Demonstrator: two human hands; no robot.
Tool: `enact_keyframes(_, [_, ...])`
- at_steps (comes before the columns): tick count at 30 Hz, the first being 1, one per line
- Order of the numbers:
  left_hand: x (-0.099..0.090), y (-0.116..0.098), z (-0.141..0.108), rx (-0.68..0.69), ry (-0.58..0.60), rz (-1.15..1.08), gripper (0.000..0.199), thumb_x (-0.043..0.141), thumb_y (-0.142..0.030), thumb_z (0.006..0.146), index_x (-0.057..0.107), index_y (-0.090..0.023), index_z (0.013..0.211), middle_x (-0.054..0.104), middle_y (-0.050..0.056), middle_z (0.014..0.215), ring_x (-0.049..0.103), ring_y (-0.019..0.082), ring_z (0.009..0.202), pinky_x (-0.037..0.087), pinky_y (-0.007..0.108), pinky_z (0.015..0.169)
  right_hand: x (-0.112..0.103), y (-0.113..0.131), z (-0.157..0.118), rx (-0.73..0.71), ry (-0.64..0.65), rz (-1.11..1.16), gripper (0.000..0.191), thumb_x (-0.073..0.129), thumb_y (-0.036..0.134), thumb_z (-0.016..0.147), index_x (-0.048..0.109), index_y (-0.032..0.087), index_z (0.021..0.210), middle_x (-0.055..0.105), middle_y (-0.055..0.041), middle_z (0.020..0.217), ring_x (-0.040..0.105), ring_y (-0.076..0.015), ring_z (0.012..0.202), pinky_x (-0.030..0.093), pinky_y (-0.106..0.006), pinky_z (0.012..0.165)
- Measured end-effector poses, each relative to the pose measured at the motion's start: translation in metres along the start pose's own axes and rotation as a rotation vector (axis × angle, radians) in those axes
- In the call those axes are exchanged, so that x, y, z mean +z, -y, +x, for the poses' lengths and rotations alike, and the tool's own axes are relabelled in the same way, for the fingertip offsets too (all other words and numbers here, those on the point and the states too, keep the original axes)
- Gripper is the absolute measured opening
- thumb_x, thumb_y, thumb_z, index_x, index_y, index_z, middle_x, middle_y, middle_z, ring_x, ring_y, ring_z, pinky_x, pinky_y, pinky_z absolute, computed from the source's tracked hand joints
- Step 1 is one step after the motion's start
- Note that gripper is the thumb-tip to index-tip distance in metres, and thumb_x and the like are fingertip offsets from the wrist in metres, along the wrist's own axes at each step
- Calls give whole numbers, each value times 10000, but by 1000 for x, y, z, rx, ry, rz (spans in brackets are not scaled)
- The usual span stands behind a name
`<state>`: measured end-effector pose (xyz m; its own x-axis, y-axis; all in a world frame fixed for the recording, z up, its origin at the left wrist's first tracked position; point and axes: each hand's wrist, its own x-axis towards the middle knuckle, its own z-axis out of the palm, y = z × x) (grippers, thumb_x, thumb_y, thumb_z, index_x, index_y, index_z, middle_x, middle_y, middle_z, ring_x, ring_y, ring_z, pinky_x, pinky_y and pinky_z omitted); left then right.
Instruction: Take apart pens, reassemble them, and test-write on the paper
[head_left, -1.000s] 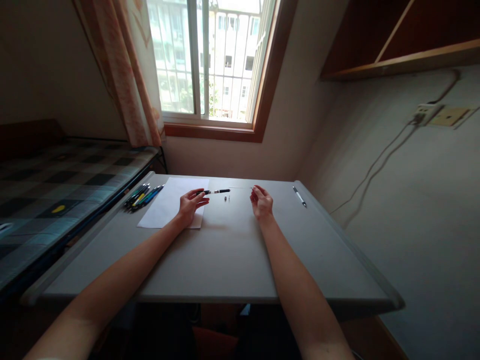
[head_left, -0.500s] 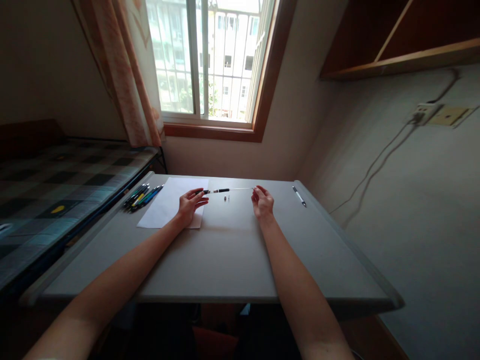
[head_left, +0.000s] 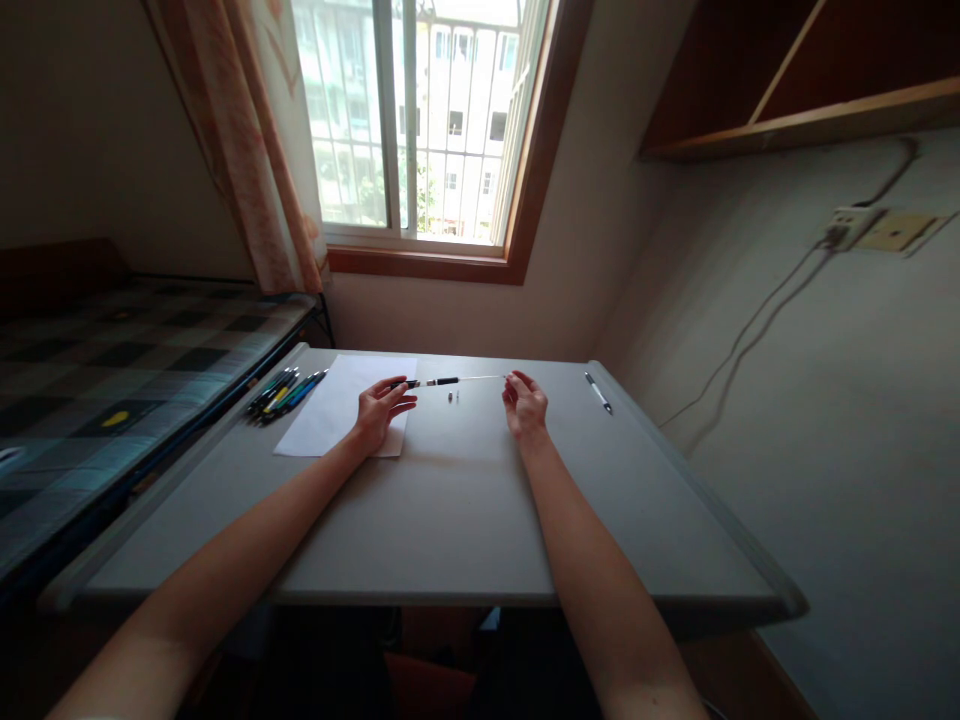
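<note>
Head view: left hand (head_left: 379,412) pinches pen barrel (head_left: 447,380) jutting rightward, right hand (head_left: 526,405) pinches thin rod (head_left: 481,377) extending leftward.

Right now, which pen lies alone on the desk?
The pen near the desk's right edge; other pens lie bunched at left; the left hand holds another pen.

Desk (head_left: 465,520) clearance
Open lane between forearms (head_left: 585,530); pen barrel (head_left: 448,380) and refill (head_left: 481,377) obstruct its far end.

Grey table (head_left: 420,530), white paper (head_left: 319,415), pens heaped left (head_left: 281,398), two small parts (head_left: 451,397), single pen right (head_left: 598,393)
</note>
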<state>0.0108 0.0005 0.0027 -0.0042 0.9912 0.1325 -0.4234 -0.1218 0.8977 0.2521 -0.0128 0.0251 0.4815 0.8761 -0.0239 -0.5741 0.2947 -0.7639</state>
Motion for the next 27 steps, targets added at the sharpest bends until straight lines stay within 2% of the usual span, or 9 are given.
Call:
enact_keyframes(21, [3, -4, -2, -27, -11, -24, 389, 759, -261, 606, 631, -116, 944, 681, 85, 876, 663, 166, 668, 550, 319, 675, -1, -3, 1, 3, 30, -3, 185, 710, 141, 569, 629, 191, 727, 639, 41, 632, 548, -48, 535, 427, -149, 484])
enact_keyframes(27, [2, -3, -2, -27, -1, -16, 383, 756, -254, 610, 631, -115, 944, 679, 83, 877, 663, 166, 668, 552, 324, 679, 0, -5, 0, -1, 64, -54, 252, 742, 171, 541, 640, 200, 770, 659, 29, 673, 555, -63, 566, 428, -168, 507])
